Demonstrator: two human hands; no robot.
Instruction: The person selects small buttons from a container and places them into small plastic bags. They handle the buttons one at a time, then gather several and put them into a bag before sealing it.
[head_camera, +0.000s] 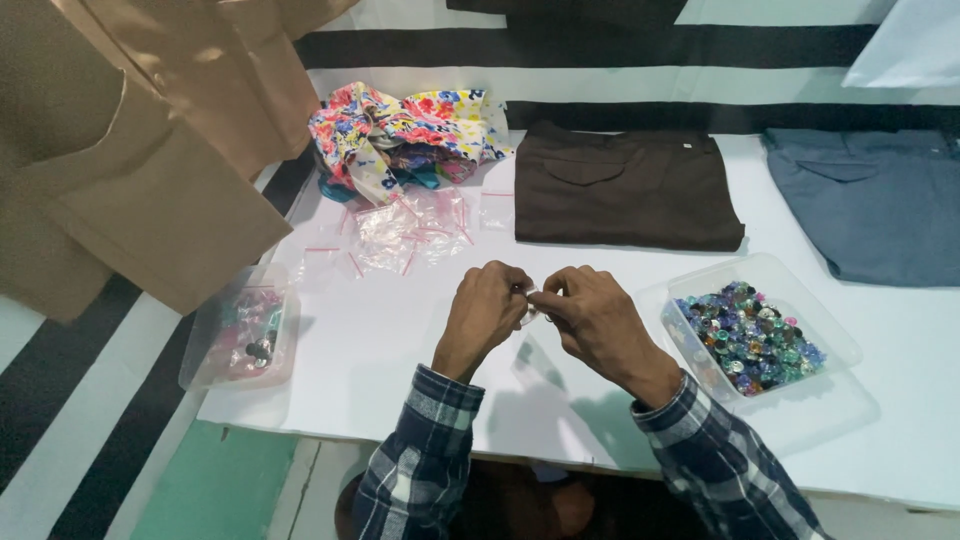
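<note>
Hands: left grip (488, 308) & right grip (590, 315) both pinching small clear bag (530, 305) above counter (400, 340); bead tray (840, 345) nearby on the right.

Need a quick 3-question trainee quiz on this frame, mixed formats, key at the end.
1. True or false: the left hand and right hand meet over the white table, pinching a small clear item.
2. The clear tray of coloured beads lies nearest: A) the left hand B) the right hand C) the floral cloth
3. Fill in: the loose clear bags lie directly left of the folded ____ trousers.

Key: 1 true; 2 B; 3 brown
</note>
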